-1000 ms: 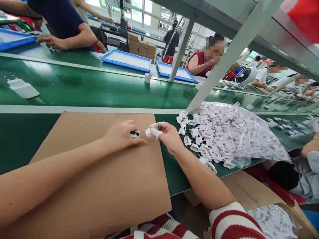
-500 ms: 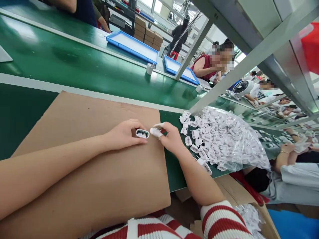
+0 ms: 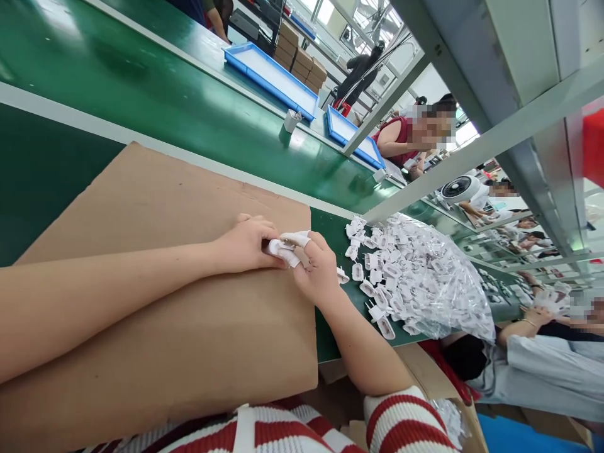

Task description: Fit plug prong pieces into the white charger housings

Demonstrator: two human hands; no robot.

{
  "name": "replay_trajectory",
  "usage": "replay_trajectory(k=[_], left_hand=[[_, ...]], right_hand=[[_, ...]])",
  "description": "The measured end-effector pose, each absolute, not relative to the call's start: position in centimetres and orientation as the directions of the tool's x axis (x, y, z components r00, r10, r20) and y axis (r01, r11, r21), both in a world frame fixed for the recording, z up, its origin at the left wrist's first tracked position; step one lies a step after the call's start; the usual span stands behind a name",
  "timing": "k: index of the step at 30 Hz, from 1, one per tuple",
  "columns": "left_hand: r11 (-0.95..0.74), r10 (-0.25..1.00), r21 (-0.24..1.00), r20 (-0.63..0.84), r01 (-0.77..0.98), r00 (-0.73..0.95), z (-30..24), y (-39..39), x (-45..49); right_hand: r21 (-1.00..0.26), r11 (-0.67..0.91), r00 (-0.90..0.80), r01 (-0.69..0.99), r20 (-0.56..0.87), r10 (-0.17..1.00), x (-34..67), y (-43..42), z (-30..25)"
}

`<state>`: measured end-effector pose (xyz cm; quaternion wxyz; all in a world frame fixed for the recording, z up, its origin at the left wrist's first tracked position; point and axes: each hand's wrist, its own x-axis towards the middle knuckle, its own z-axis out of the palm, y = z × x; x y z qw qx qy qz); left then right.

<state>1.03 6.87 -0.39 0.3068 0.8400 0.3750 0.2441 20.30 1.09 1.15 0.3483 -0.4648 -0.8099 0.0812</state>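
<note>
My left hand (image 3: 245, 244) rests on a brown cardboard sheet (image 3: 155, 302) and is closed round a small white charger shell (image 3: 274, 246), mostly hidden by fingers. My right hand (image 3: 315, 267), with white finger cots on thumb and forefinger, presses against that shell from the right. A small white plug piece (image 3: 341, 275) sticks out beside my right palm. Just right of it lies a heap of white plug parts (image 3: 415, 270) on a clear plastic bag.
A green conveyor belt (image 3: 141, 94) runs behind the cardboard, with a small white part (image 3: 291, 119) and two blue trays (image 3: 271, 74) beyond it. A slanted metal frame post (image 3: 472, 145) crosses above the heap. Other people sit across and at the right.
My hands have come together: the right hand's covered fingers now touch the shell that the left hand holds. The view has swung left and down.
</note>
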Motion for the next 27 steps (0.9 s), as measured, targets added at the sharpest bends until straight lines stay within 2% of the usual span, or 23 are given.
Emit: replay_trajectory(k=[6,11,16,20,27], left_hand=[[-0.537,0.779,0.696,0.192,0.476,0.598,-0.9,7.1,1.1],[-0.525,0.781,0.708,0.18,0.473,0.598,-1.0,7.2,1.1],[-0.536,0.782,0.698,0.199,0.475,0.59,-1.2,7.3,1.1],[-0.535,0.789,0.695,0.206,0.481,0.579,-1.3,7.3,1.3],[-0.538,0.8,0.66,0.203,0.525,0.564,-1.0,6.9,1.5]], right_hand=[[-0.405,0.614,-0.301,0.678,0.609,0.734,20.2,1.4,0.7],[-0.402,0.61,-0.34,0.683,0.564,0.753,20.2,1.6,1.0],[-0.323,0.649,-0.399,0.689,0.578,0.712,20.0,1.9,1.2],[-0.262,0.608,-0.421,0.75,0.521,0.743,20.1,2.2,1.8],[-0.123,0.538,-0.477,0.834,0.332,0.814,19.5,2.3,4.2]])
